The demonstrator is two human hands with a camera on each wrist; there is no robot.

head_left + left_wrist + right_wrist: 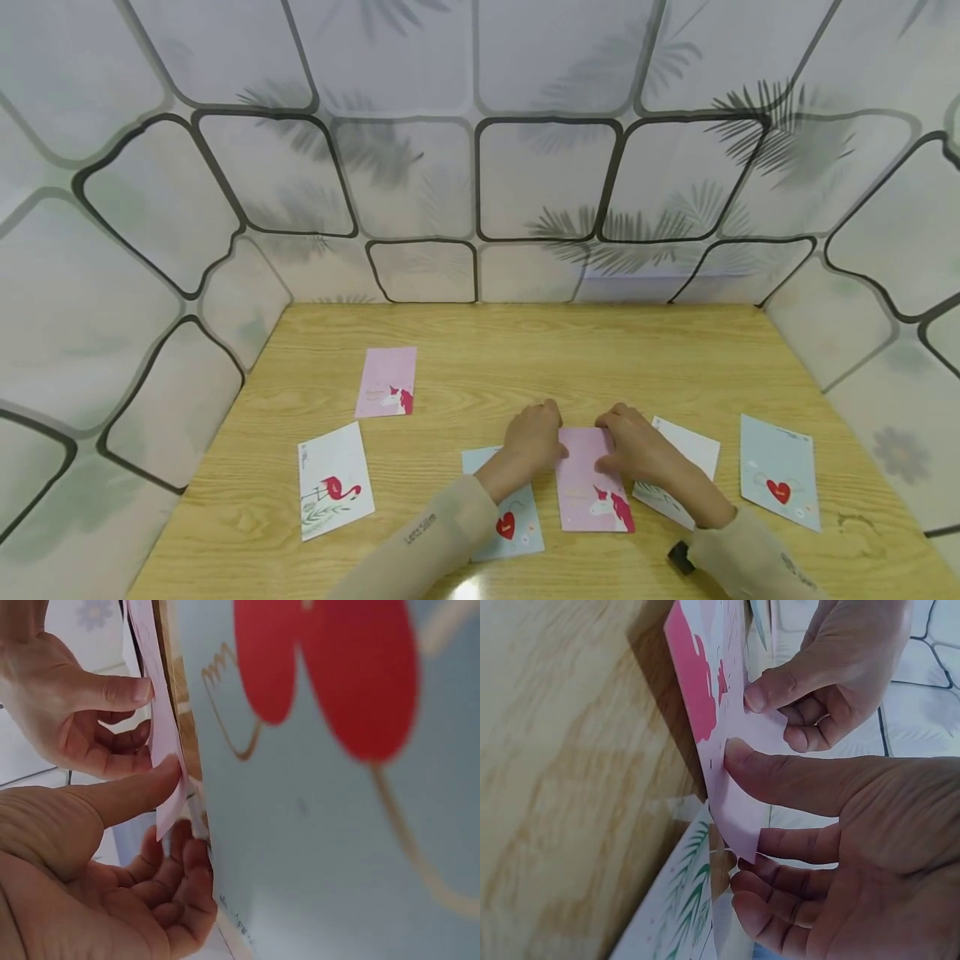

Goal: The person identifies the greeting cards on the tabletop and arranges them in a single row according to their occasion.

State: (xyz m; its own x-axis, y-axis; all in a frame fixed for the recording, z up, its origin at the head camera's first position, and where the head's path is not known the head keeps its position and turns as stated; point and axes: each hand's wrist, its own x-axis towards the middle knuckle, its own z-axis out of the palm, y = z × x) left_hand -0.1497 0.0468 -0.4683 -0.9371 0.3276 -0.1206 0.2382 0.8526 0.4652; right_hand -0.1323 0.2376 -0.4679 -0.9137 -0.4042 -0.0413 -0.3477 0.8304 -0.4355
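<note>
Pinching the pink card (pixel 592 483) at its far edge, left hand (pixel 531 440) and right hand (pixel 636 442) both grip it

Your left hand (pixel 534 437) and right hand (pixel 636 442) crowd the far end of the pink unicorn card (pixel 592 487). A blue heart card (pixel 510 521) lies just left of it, a white card (pixel 686 454) just right. You have open wooden table (pixel 570 350) beyond, up to the patterned wall (pixel 480 175).
</note>
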